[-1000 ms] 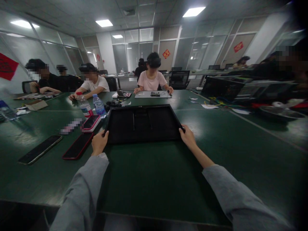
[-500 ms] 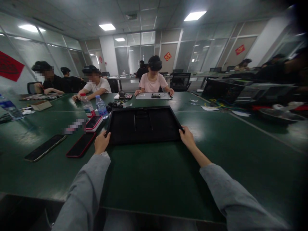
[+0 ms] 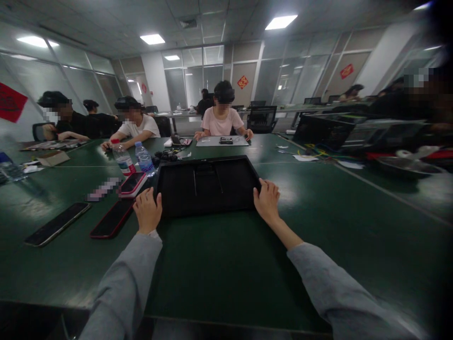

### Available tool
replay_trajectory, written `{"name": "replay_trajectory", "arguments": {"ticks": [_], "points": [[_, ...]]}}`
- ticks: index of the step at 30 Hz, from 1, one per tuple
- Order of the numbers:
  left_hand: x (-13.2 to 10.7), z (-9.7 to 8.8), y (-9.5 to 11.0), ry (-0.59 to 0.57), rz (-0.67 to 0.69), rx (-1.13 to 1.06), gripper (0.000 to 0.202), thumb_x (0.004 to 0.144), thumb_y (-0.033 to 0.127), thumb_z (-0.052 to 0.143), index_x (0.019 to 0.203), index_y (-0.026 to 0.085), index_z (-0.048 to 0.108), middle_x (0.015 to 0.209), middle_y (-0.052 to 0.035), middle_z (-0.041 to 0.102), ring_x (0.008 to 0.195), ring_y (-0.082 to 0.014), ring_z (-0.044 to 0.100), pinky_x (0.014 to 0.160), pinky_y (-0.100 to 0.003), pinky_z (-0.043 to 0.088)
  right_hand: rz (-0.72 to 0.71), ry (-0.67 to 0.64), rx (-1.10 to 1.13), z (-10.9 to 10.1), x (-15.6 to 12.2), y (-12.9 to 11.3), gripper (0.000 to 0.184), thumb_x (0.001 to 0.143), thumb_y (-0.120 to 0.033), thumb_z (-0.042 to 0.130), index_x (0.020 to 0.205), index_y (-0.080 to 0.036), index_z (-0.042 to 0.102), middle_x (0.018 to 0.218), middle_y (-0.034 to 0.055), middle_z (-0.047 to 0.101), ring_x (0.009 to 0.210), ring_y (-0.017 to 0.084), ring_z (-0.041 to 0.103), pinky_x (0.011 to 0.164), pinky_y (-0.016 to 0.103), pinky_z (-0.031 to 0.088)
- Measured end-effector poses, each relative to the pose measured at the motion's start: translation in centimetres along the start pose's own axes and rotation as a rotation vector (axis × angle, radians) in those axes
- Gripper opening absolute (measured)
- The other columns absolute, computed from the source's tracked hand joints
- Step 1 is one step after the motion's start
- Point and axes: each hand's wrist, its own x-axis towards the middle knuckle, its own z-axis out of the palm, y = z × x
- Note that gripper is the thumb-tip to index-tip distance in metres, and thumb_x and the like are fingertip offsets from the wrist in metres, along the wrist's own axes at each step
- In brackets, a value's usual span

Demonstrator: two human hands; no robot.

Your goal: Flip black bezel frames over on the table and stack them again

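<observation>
A shallow black rectangular panel [image 3: 208, 191], like a monitor's casing, lies flat on the green table in front of me. Two thin pale lines and a darker block show near the middle of its far side. My left hand [image 3: 147, 208] rests at its left edge, fingers spread and thumb beside the rim. At the right edge is my right hand [image 3: 268, 200], with its thumb by the near corner and its fingers loosely apart. Neither hand is closed round the rim. Close to my left hand lies a red-edged phone [image 3: 111, 218].
Another phone [image 3: 58, 224] lies farther left. A phone on a white box [image 3: 132, 184] and two plastic bottles [image 3: 144, 158] stand beyond my left hand. Across the table [image 3: 226, 264] sits a person in pink [image 3: 222, 118] at a grey panel. A metal bowl [image 3: 406, 165] is at the right.
Both hands have loosened from gripping the casing's side edges, and their fingers are now spread. The casing sits slightly lower against the table. The view has shifted a little.
</observation>
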Motion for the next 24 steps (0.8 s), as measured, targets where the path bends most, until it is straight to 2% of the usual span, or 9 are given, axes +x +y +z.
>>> {"name": "replay_trajectory", "arguments": {"ticks": [2,5,7,10,13,17,21,24], "points": [[-0.4,0.8,1.9,-0.045,0.119,-0.031,0.058,0.102,0.047,0.033,0.149,0.016,0.049,0.151,-0.0185,0.047,0.141,-0.0347,0.039,0.114,-0.054,0.033,-0.067,-0.050,0.026,0.4,-0.5,-2.3,0.055,0.100,-0.038,0.034,0.148,-0.013,0.044,0.144,0.0223,0.045,0.136,0.037,0.035,0.110,0.060,0.032],[-0.9,2.7,5.2,-0.236,0.281,-0.063,0.057,0.102,0.048,0.034,0.148,0.020,0.050,0.157,-0.0147,0.042,0.145,-0.0331,0.037,0.118,-0.052,0.030,-0.153,-0.145,0.058,1.8,-0.9,-5.2,0.060,0.101,-0.044,0.034,0.153,-0.015,0.038,0.154,0.0193,0.037,0.145,0.036,0.028,0.116,0.058,0.026],[-1.2,4.0,7.3,-0.323,0.314,-0.071,0.060,0.101,0.052,0.034,0.150,0.022,0.048,0.161,-0.0133,0.037,0.149,-0.0343,0.031,0.121,-0.055,0.024,-0.176,-0.200,0.070,3.1,-1.0,-6.2,0.063,0.100,-0.049,0.035,0.155,-0.018,0.037,0.159,0.0161,0.032,0.149,0.036,0.023,0.118,0.057,0.025],[-1.4,5.2,9.5,-0.430,0.337,-0.074,0.068,0.100,0.059,0.030,0.156,0.020,0.040,0.165,-0.0132,0.030,0.153,-0.0369,0.020,0.121,-0.063,0.015,-0.178,-0.288,0.067,4.7,-0.8,-6.2,0.065,0.099,-0.055,0.037,0.153,-0.018,0.041,0.160,0.0147,0.033,0.151,0.036,0.021,0.118,0.057,0.025],[-1.2,5.5,10.2,-0.489,0.327,-0.076,0.075,0.099,0.064,0.026,0.158,0.019,0.034,0.167,-0.0133,0.024,0.155,-0.0376,0.013,0.121,-0.067,0.009,-0.165,-0.354,0.067,5.6,-0.6,-5.5,0.067,0.098,-0.057,0.038,0.152,-0.017,0.043,0.159,0.0157,0.037,0.150,0.036,0.024,0.119,0.057,0.025],[-1.0,5.5,9.9,-0.521,0.322,-0.089,0.076,0.098,0.066,0.024,0.159,0.020,0.033,0.168,-0.0121,0.022,0.155,-0.0363,0.011,0.121,-0.066,0.009,-0.163,-0.377,0.076,5.6,-0.5,-5.3,0.066,0.098,-0.055,0.037,0.153,-0.018,0.043,0.160,0.0146,0.036,0.151,0.036,0.025,0.119,0.058,0.024],[-1.0,5.5,9.7,-0.508,0.324,-0.083,0.074,0.099,0.065,0.023,0.158,0.021,0.035,0.168,-0.0114,0.023,0.155,-0.0360,0.013,0.121,-0.066,0.010,-0.157,-0.406,0.051,5.0,-0.5,-5.6,0.065,0.100,-0.051,0.035,0.152,-0.013,0.043,0.162,0.0174,0.031,0.151,0.037,0.025,0.119,0.057,0.024],[-1.1,5.3,9.8,-0.479,0.347,-0.072,0.073,0.100,0.063,0.023,0.156,0.020,0.038,0.166,-0.0119,0.026,0.154,-0.0363,0.016,0.121,-0.066,0.014,-0.162,-0.394,0.027,4.6,-0.5,-5.9,0.061,0.101,-0.048,0.034,0.151,-0.015,0.046,0.161,0.0155,0.034,0.150,0.035,0.027,0.119,0.055,0.025]]}}
